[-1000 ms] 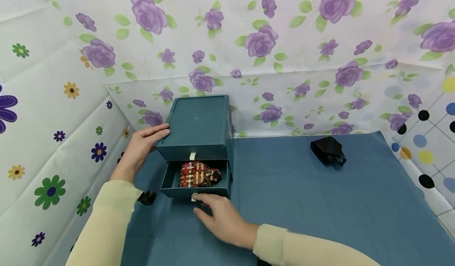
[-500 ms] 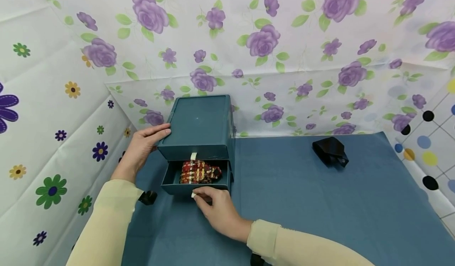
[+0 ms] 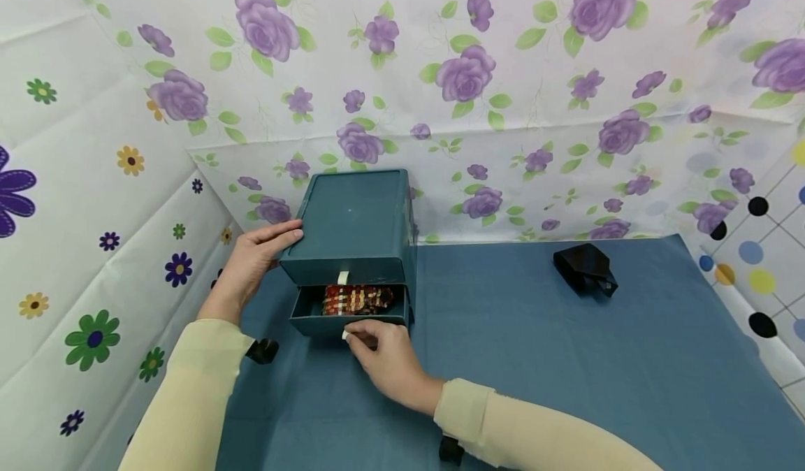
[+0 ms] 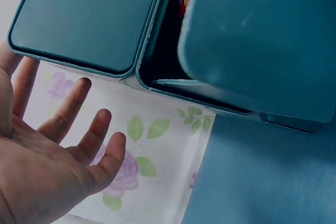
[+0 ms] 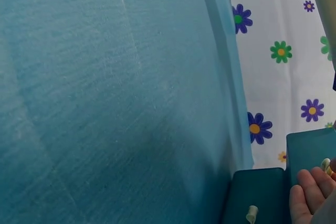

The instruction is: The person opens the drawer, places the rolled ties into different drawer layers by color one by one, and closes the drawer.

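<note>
A teal drawer cabinet (image 3: 352,212) stands at the back left. One drawer (image 3: 314,325) below its top one is partly out, with a rolled red, yellow and white checked necktie (image 3: 353,300) inside. My right hand (image 3: 391,360) pinches the white pull tab (image 3: 345,335) on that drawer's front. My left hand (image 3: 251,265) rests against the cabinet's upper left edge. In the left wrist view, the left hand (image 4: 52,150) has its fingers spread, several of them clear of the cabinet. The right wrist view shows only part of the right hand (image 5: 312,195), at the drawer front.
A folded black item (image 3: 585,268) lies on the blue tablecloth (image 3: 534,345) at the right. Flower-patterned sheets (image 3: 465,73) stand behind and to the left. Another drawer front (image 5: 257,195) with its own white tab shows in the right wrist view.
The drawer has slid further into the cabinet, hiding more of the necktie. My right hand has moved inward with it, its fingers now closed on the tab. My left hand has stayed put.
</note>
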Motion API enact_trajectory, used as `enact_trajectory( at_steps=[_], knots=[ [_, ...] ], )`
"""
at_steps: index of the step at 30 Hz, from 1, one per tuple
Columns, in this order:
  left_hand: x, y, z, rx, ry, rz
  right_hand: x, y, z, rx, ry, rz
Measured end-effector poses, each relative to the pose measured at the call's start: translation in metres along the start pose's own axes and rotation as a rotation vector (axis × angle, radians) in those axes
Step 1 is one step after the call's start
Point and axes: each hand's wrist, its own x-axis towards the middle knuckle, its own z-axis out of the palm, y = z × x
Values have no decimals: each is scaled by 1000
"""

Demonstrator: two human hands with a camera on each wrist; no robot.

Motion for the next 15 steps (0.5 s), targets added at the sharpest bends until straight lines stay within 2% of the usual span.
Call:
enact_trajectory(
  at_steps=[15],
  knots=[
    [0, 1, 0, 12, 0, -7, 9, 5, -4, -22, 20, 0]
  ],
)
